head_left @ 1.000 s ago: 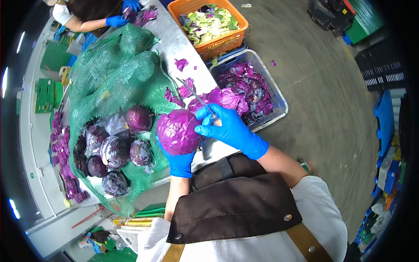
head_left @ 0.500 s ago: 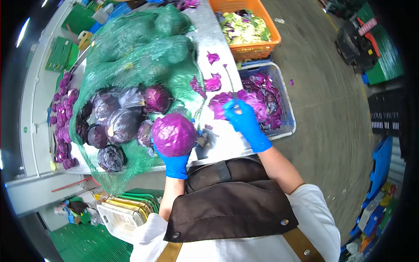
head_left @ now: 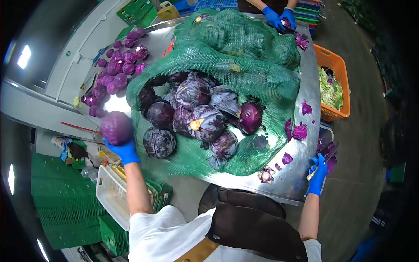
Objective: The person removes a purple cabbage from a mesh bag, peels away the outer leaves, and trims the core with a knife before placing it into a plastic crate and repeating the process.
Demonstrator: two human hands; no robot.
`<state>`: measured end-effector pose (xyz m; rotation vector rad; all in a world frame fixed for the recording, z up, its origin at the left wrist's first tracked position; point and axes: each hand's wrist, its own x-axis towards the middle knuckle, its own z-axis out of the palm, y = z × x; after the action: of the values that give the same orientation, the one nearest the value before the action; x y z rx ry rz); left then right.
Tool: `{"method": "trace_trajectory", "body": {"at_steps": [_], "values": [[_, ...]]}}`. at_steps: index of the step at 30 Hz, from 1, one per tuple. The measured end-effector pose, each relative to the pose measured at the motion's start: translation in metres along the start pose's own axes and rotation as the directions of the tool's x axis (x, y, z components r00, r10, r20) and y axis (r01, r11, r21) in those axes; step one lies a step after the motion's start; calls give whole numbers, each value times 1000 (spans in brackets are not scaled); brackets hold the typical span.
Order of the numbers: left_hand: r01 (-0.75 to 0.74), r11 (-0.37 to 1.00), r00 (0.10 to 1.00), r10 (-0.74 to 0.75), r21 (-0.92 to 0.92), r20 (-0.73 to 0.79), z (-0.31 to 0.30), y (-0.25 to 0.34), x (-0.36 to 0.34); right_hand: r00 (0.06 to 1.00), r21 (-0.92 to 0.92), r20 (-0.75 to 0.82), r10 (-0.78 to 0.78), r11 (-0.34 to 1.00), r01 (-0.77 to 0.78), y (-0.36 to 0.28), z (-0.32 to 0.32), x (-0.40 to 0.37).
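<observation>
My left hand (head_left: 123,152), in a blue glove, holds a peeled red cabbage (head_left: 116,127) from below, out at the left near the table's edge. On the right, my gloved right hand (head_left: 318,177) is closed around a knife (head_left: 333,150), its pale handle end showing below the fist. Purple leaves (head_left: 332,164) lie partly hidden behind that hand. Between my hands, unpeeled red cabbages (head_left: 206,123) spill from a green mesh sack (head_left: 244,70) on the metal table (head_left: 286,181).
Several peeled cabbages (head_left: 115,70) are gathered at the table's far left. An orange crate (head_left: 334,114) of pale leaves stands right of the table. Leaf scraps (head_left: 300,131) and a cut stump (head_left: 266,174) lie on the metal. A co-worker's gloved hands (head_left: 279,18) work at the far end.
My left hand has carried the cabbage leftward, away from the front of my body. My right hand has moved right, past the table's edge. The view has turned left.
</observation>
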<state>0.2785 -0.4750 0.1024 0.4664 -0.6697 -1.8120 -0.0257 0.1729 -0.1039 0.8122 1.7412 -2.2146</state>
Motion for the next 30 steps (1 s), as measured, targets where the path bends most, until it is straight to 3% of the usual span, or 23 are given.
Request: {"method": "trace_trajectory", "body": {"at_steps": [1, 3, 5, 6, 7, 9, 11, 12, 14, 15, 16, 18, 20, 21, 23, 25, 28, 30], "values": [[-26, 999, 1000, 26, -30, -16, -25, 13, 36, 999, -63, 31, -12, 998, 14, -1, 9, -13], [4, 1000, 983, -6, -11, -185, -63, 24, 84, 999, -158, 54, 9, 988, -1, 10, 20, -34], [51, 986, 927, 11, 156, -375, -97, 17, 115, 998, -264, 61, 24, 964, -7, 20, 41, -58], [68, 981, 929, 4, 182, -369, -136, 14, 138, 997, -267, 69, 34, 963, -15, 28, 47, -64], [29, 957, 993, 6, 290, -118, -253, 32, 211, 996, -270, 81, 47, 963, -23, 34, 53, -70], [-81, 981, 899, 149, 178, -411, -154, -10, 143, 993, -273, 87, 75, 961, -49, 29, 69, -90], [15, 1000, 957, -12, 6, -289, -122, -12, 146, 992, -301, 126, 25, 954, 14, 24, 75, -99], [175, 979, 928, -200, -109, -313, -121, 3, 161, 992, -300, 123, 9, 954, 28, 23, 79, -101], [-15, 962, 944, 104, 273, -313, -21, -5, 148, 988, -296, 156, -11, 954, 58, 13, 98, -109], [-13, 922, 993, 57, 387, -104, -44, 9, 184, 985, -287, 173, -19, 955, 69, 10, 110, -115], [-67, 913, 994, 26, 403, 107, -14, 3, 173, 978, -285, 198, -60, 951, 116, 10, 125, -122], [-193, 794, 881, -119, 577, 457, 37, -20, 120, 947, -257, 291, -135, 943, 213, 13, 155, -136], [-373, 627, 715, -275, 683, 643, 49, -46, 74, 891, -282, 443, -99, 928, 243, 8, 180, -152], [-500, 495, 630, -355, 711, 691, 43, -63, 53, 853, -276, 519, -61, 932, 235, 8, 190, -161], [-186, 453, 666, -595, 872, 451, 45, -98, -14, 748, -198, 638, -181, 901, 386, 27, 207, -165], [-165, 473, 614, -637, 865, 465, 36, -127, -63, 655, -147, 711, -257, 856, 496, 37, 219, -168], [-454, 379, 606, -532, 806, 591, 30, -152, -89, 575, -120, 773, -269, 828, 548, 46, 238, -171], [-357, 438, 707, -450, 825, 545, 39, -163, -107, 577, -169, 809, -115, 894, 416, 29, 257, -174]]}}
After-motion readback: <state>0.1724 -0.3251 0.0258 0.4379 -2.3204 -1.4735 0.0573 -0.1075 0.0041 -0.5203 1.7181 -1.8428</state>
